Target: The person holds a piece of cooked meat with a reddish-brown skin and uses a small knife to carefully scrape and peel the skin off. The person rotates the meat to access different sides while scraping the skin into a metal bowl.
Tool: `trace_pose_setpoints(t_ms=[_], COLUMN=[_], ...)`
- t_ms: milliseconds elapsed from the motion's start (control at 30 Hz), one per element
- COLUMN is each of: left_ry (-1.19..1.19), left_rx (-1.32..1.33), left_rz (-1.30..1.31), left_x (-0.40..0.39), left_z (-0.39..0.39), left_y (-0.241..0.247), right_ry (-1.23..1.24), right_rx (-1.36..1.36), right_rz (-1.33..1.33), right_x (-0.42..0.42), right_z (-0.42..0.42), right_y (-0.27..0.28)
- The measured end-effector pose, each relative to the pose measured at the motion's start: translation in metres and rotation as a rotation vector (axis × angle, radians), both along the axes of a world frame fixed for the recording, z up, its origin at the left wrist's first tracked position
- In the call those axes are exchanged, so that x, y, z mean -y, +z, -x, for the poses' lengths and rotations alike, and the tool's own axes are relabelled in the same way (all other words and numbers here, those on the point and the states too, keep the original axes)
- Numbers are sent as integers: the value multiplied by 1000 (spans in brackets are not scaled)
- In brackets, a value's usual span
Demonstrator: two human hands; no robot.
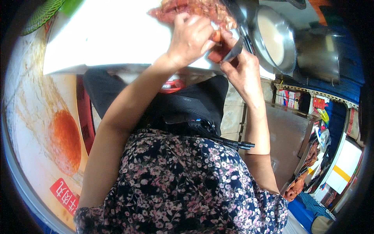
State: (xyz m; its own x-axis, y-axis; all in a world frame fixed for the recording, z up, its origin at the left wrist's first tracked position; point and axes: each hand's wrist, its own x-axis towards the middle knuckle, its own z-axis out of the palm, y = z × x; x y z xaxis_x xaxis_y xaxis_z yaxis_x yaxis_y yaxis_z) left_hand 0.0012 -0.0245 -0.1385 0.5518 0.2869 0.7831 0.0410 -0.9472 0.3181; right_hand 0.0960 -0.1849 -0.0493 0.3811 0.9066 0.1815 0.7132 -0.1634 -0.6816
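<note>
Over the near edge of a bright white cutting board, my left hand has its fingers curled on a piece of reddish-brown meat. My right hand grips a small knife, whose dark metal blade points up between the two hands. Another reddish piece of meat lies just beside the blade. Beyond my left hand, a pile of reddish-brown meat pieces rests on the board. The knife's handle is hidden in my right hand.
A metal bowl of pale liquid stands right of the board, with a large metal pot past it. Another dark blade or tool lies near the bowl. A green plastic basket is at far left. Shelves with packages stand at right.
</note>
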Motion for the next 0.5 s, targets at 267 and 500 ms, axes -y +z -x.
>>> trace_pose_setpoints(t_ms=[267,500], left_ry=[-5,-3], left_rx=[-54,-48], left_rz=[-22,-30], left_x=[2,3], left_z=[1,0], left_y=[0,1], right_ry=[33,-284], right_rx=[77,-400], right_rz=[85,-167], right_x=[1,-13], right_z=[-2,-17], right_y=[8,19])
